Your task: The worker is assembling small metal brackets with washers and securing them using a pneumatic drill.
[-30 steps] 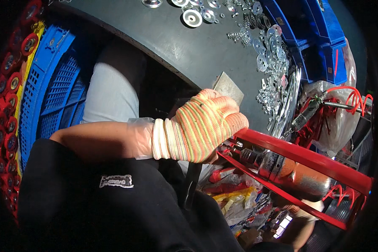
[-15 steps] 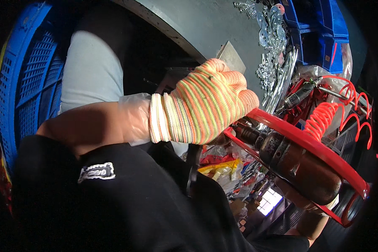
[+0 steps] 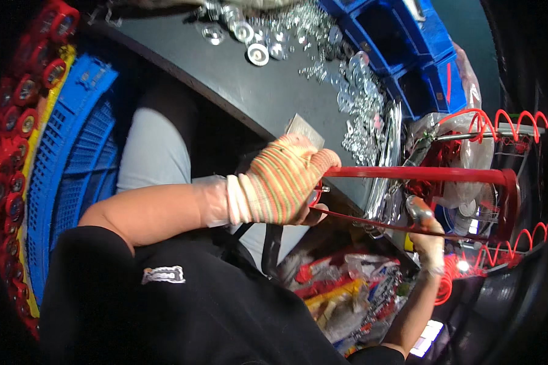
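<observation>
Head view: 2 hands at work. Left hand (image 3: 286, 182), in a striped knit glove, is closed around the near end of a red metal frame (image 3: 420, 174); its 2 long bars run rightward from that grip to a closed far end. Holding at the end probably keeps the span between the bars free. Right hand (image 3: 428, 242), right of the left grip, has its fingers wrapped around a rounded tool (image 3: 419, 210). Lower bar crosses in front of this hand; whether the 2 touch, cannot tell.

Just above the left grip, a grey metal plate (image 3: 305, 132) juts past the glove; fixed or held, unclear. Beyond it lies the dark bench (image 3: 225, 91). Up and right of the left grip: loose washers and small fittings (image 3: 360, 82), then a bundle of thin rods (image 3: 391, 158), presumably laid along the bench's right side for easy reach. Blue bins (image 3: 402, 48) stand behind them. Right of both grips hangs a red coiled hose (image 3: 505, 115); coils likely give slack. Left of the gloved grip, beyond the forearm: blue crate (image 3: 73, 152).
</observation>
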A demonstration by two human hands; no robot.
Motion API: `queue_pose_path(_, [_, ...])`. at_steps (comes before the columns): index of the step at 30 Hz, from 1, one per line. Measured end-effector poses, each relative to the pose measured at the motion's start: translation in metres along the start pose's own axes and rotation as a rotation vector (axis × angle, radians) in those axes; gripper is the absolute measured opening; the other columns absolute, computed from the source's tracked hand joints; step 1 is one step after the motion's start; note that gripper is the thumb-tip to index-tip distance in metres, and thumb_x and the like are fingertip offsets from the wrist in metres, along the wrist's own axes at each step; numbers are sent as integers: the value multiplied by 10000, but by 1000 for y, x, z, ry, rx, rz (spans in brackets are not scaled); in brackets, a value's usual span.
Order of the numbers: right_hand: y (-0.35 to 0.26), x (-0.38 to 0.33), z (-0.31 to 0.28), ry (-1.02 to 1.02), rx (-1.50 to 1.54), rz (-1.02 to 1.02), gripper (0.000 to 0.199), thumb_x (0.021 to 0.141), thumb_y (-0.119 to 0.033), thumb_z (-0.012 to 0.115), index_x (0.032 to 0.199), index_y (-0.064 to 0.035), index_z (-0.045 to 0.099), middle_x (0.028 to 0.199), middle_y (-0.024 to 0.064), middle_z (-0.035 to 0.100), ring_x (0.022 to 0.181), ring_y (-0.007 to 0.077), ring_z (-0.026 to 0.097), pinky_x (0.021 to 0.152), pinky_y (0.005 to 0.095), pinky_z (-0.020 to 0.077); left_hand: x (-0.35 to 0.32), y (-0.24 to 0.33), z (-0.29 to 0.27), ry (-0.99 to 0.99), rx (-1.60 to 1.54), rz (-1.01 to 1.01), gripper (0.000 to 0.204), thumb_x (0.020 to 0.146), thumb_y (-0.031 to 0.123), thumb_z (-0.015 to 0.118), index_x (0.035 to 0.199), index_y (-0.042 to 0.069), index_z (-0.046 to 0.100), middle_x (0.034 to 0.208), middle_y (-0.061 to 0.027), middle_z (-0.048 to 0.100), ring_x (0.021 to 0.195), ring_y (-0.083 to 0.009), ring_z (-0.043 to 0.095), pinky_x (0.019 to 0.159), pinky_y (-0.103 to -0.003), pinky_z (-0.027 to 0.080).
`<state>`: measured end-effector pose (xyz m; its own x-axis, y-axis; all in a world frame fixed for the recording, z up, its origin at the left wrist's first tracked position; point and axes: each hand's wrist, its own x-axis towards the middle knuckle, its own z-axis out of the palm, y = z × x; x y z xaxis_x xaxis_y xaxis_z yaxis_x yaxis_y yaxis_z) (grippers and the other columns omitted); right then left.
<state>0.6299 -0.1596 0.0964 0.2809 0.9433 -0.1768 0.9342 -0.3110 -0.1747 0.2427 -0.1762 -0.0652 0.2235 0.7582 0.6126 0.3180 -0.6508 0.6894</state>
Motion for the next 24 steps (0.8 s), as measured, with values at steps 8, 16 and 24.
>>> queue_pose_path(8, [-3, 5, 83, 409, -20, -733, 431, 745, 71, 585, 1161, -38, 559, 1126, 157, 583, 990, 254, 594, 868, 323, 461, 3, 10, -55, 80, -1256, -277, 475, 701, 111, 756, 1084, 56, 480, 983, -96, 609, 919, -280, 634, 754, -366, 530])
queue_pose_path(16, [-112, -128, 151, -354, 1027, -1139, 291, 781, -204, 715, 986, -34, 598, 755, 137, 582, 675, 323, 579, 623, 381, 460, 24, 36, -107, 342, -1507, -232, 586, 686, 252, 769, 1153, 116, 443, 821, 26, 449, 780, -133, 485, 743, -281, 345])
queue_pose_path(24, [-140, -131, 167, -235, 1367, -328, 543, 864, -531, 563, 795, 7, 562, 538, 40, 495, 436, 140, 483, 408, 283, 416, 83, -59, -76, -132, -574, -194, 423, 669, 184, 720, 1069, 172, 583, 1035, -100, 610, 984, -239, 575, 826, -380, 456])
